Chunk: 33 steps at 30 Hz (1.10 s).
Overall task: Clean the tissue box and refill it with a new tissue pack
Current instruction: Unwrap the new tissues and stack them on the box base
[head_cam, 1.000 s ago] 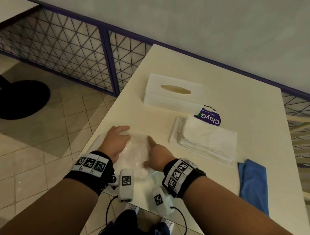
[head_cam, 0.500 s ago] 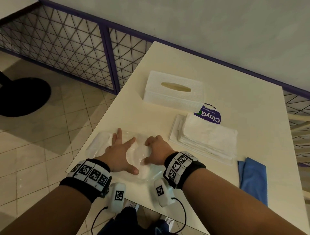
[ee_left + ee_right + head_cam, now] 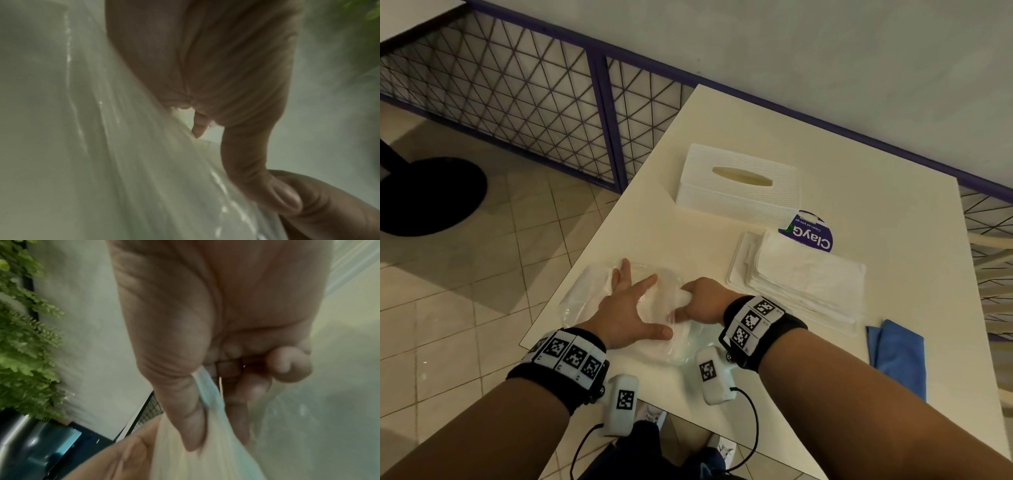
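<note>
At the lower left of the head view, the left hand (image 3: 626, 317) has gone from a loose rest on the new tissue pack (image 3: 599, 294) a second ago to lying flat with its fingers spread, pinning the clear wrapper to the table (image 3: 825, 192). Just to its right, the right hand (image 3: 705, 301) has curled shut and now pinches a fold of the plastic between thumb and fingers, as the right wrist view shows plainly. That pairing suggests the wrapper is about to be pulled open, so the refill is only starting. Further right, the tissue box (image 3: 739, 185) sits closed in the upper middle, with a stack of loose tissues (image 3: 804, 277) on a white tray below it, and a blue cloth (image 3: 900, 359) at the lower right edge.
</note>
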Available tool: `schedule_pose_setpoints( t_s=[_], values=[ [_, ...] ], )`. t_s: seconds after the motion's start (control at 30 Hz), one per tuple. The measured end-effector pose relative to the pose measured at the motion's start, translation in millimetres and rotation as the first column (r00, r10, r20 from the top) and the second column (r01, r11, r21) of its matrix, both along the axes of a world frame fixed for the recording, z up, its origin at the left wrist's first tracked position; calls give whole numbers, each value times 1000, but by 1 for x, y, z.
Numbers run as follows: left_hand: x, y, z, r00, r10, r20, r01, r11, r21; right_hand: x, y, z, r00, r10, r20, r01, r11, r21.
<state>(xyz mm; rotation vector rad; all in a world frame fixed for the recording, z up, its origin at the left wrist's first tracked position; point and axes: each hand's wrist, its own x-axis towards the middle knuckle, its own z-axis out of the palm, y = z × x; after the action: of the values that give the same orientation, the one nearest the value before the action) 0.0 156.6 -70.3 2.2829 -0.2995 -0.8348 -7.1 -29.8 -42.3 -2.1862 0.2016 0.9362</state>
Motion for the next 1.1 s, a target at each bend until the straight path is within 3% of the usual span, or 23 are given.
schedule_pose_setpoints(
  t_s=[0.2,0.27,0.37,0.43,0.6,0.77,0.9,0.97,1.03,1.1],
  values=[
    [-16,9,1,980,-104,172,87,991,104,-15,-21,-3,987,-152,-49,160,950,270],
    [-24,12,-3,972,-140,187,109,980,167,-19,-27,-6,962,-207,-180,264,878,400],
    [-30,13,-9,978,-106,178,74,981,179,-22,-29,-7,866,-283,-412,477,713,513],
    [-31,12,-12,979,-66,191,37,988,152,-23,-23,-6,812,-333,-479,567,646,512],
    [-30,11,-15,980,11,201,-33,994,108,-21,-8,-5,693,-463,-552,694,634,340],
    [-29,12,-19,980,37,198,-50,997,63,-27,3,-5,700,-410,-584,667,667,332],
    [-30,13,-21,977,28,211,-41,997,60,-29,14,-14,693,-562,-451,720,507,474],
    [-32,12,-20,972,34,233,-49,997,62,-29,16,-14,668,-591,-453,737,442,511],
    [-34,10,-19,967,81,243,-91,995,29,-30,16,-10,625,-595,-505,777,408,480],
    [-36,8,-17,966,126,226,-126,992,-16,-32,14,-8,620,-570,-540,785,444,432]
  ],
)
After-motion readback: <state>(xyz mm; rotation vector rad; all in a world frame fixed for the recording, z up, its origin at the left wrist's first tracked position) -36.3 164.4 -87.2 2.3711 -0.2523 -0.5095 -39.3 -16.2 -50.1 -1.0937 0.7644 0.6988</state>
